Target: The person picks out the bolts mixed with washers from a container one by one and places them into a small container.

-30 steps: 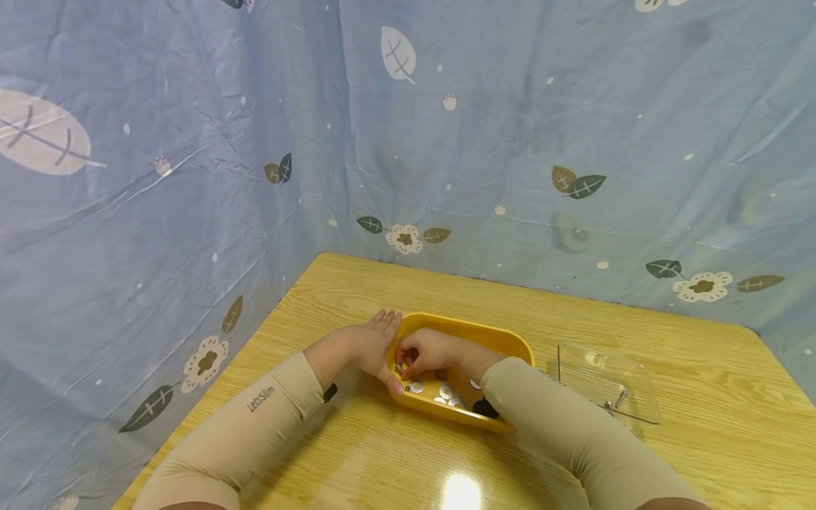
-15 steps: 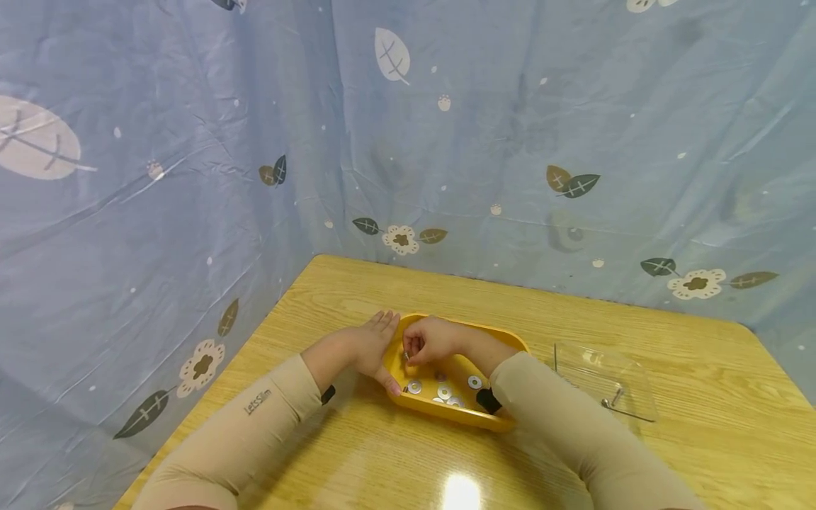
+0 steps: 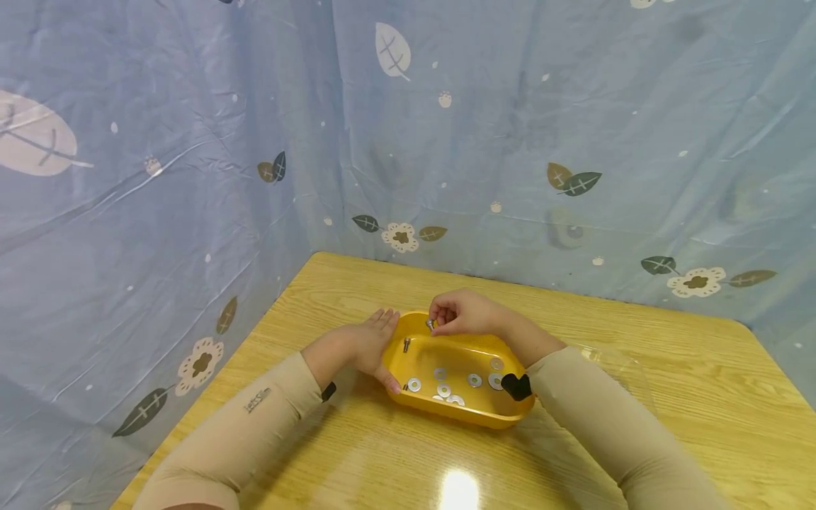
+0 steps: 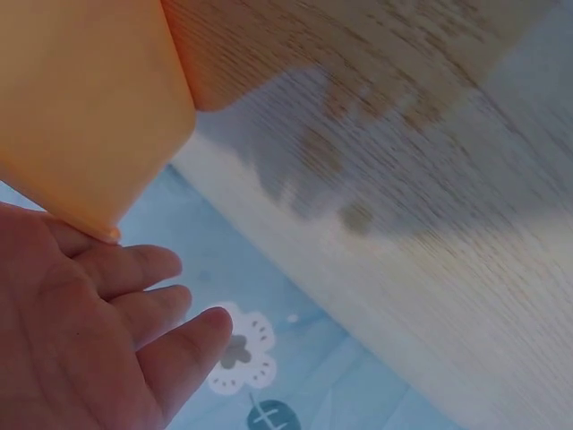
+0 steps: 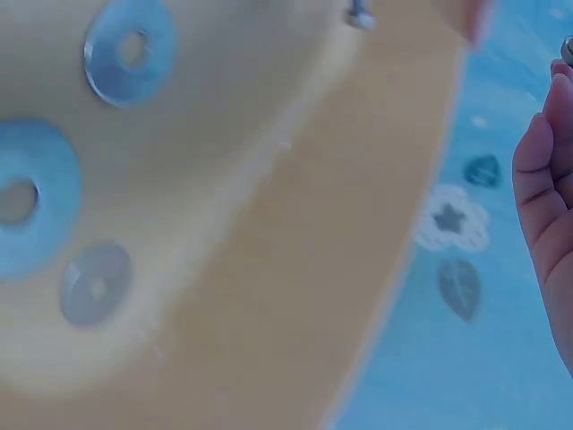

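My right hand (image 3: 468, 312) pinches a small metal bolt (image 3: 430, 324) between thumb and fingers, over the back rim of a yellow plastic bin (image 3: 459, 412). At the bin's left end rests my left hand (image 3: 372, 348), fingers straight along the outside and thumb at the front rim. The left wrist view shows those fingers (image 4: 148, 313) extended beside the bin's corner. Inside the bin lie several flat washers (image 3: 474, 380) and another bolt (image 3: 406, 345). A further small metal piece (image 3: 405, 387) sits near my left thumb, partly hidden.
A clear plastic box (image 3: 621, 368) stands right of the bin, mostly behind my right sleeve (image 3: 612, 418). A black heart-shaped piece (image 3: 516, 387) shows at the bin's right end, beside the sleeve. Blue patterned curtain (image 3: 478, 142) borders the wooden table (image 3: 357, 453).
My right hand has risen from the bin's left end toward the back rim and right, carrying the bolt. More washers and the other bolt are now uncovered. My left hand stays put.
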A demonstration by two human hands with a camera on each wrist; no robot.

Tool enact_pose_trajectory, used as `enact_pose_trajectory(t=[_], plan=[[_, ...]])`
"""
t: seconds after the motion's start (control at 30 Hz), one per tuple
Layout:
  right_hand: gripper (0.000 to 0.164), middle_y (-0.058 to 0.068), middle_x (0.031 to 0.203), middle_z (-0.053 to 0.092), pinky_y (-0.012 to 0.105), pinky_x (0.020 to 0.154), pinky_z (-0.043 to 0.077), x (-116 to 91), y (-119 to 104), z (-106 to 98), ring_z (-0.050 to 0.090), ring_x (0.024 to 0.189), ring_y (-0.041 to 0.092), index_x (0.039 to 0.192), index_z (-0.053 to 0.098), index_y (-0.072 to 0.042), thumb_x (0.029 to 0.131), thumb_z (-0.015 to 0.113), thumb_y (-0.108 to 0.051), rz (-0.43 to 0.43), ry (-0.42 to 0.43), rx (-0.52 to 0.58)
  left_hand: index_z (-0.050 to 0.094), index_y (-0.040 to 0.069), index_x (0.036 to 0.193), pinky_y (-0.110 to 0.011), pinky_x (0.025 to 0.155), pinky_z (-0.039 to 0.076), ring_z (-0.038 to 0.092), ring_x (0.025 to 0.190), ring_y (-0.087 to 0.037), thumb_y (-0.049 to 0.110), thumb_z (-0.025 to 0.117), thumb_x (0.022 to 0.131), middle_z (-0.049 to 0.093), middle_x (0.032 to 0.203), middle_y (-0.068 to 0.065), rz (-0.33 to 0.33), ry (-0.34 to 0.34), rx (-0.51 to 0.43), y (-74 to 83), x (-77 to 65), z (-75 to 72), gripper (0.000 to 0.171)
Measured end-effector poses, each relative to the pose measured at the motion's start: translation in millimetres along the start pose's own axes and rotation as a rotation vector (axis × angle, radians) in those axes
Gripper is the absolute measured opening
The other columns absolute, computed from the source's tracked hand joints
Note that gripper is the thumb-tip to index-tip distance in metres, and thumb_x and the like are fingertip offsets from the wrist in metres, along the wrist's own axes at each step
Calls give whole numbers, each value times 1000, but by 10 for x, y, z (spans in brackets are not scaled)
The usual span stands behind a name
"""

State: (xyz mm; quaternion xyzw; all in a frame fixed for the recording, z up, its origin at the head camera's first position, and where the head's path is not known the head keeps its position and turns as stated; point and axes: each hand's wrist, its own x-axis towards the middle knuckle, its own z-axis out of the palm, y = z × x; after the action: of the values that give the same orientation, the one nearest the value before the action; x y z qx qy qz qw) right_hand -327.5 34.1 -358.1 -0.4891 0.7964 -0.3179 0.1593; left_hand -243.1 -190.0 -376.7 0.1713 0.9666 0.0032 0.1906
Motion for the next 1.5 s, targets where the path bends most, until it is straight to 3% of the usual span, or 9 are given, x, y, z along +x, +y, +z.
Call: enact_pose_trajectory(t=[0.13,0.3,0.73,1.13,1.5], plan=[[17,1,70,56,24,56,43,-174,-82,-207,48,60,15,91,61,-8,82,70,-19,-1,45,46,-3,3,146,-41,111,12,-3,139,-30,85,56,42,-3,152,-16,11,2,-9,5,10,-15,145],[15,0,69,57,25,56,43,-422,-139,-430,49,60,15,88,62,-9,81,71,-18,25,133,-2,-4,4,146,-40,111,11,-4,139,-30,84,57,42,-4,152,-16,8,-3,-8,16,12,-25,145],[13,7,73,58,26,56,46,-1290,68,-834,51,63,15,92,61,-5,84,67,-13,132,262,19,-4,3,146,-40,111,12,-4,139,-30,84,55,43,-3,152,-16,-5,-17,7,43,12,-9,144],[14,5,78,59,25,58,46,-2000,257,-944,55,67,14,93,62,-6,85,66,-16,264,385,-77,-5,3,146,-40,111,11,-4,139,-30,83,57,45,-4,152,-17,1,-18,-10,41,-3,-30,144],[13,1,80,61,24,61,48,-2506,369,-848,58,70,13,97,60,-5,87,62,-14,337,343,-74,-5,3,146,-40,111,11,-6,139,-29,84,56,43,-5,152,-16,-1,-22,-6,36,17,-20,145]])
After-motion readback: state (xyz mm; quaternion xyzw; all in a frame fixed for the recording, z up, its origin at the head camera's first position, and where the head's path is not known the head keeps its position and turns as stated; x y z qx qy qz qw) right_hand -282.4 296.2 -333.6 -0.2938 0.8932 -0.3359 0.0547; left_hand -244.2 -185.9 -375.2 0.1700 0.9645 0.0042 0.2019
